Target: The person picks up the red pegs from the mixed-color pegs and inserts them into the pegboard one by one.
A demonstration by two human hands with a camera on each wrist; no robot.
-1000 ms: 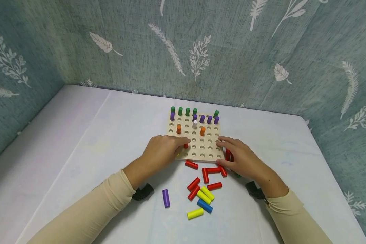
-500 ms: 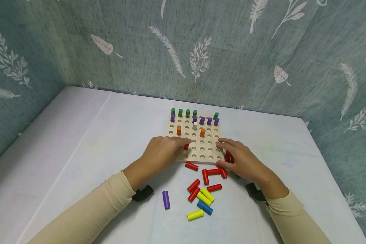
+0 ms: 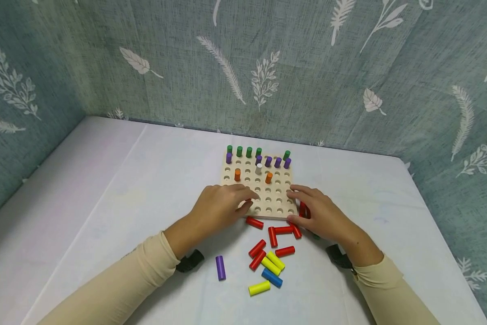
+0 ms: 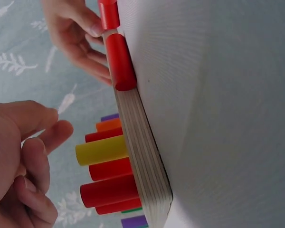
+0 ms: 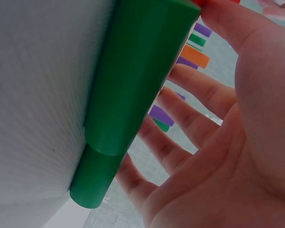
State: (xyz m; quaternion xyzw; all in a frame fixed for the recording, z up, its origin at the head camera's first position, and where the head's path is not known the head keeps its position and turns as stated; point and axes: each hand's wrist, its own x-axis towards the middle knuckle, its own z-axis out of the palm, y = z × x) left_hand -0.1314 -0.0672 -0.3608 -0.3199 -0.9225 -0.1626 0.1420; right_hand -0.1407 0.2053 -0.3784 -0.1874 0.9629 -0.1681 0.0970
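A wooden pegboard (image 3: 273, 205) lies on the table with green, purple, orange and white pegs (image 3: 258, 169) standing in it. Over its near left part hovers my left hand (image 3: 220, 205), thumb and forefinger apart and nothing between them. The left wrist view shows a yellow peg (image 4: 102, 150) and several red pegs (image 4: 109, 190) upright in the board beyond those fingers; in the head view the hand mostly covers them. My right hand (image 3: 318, 212) rests along the board's right edge, fingers loosely spread. Two green pegs (image 5: 137, 76) lie beneath its palm.
Loose red pegs (image 3: 285, 251) lie scattered before the board, with yellow pegs (image 3: 259, 288) and a blue peg (image 3: 272, 277) nearer. A purple peg (image 3: 220, 268) lies apart to the left. A patterned curtain (image 3: 186, 90) borders the table's far side.
My left thumb and fingertips have come off the red peg they were pinching at the board, and the thumb has dropped away toward me. The right hand stays in place.
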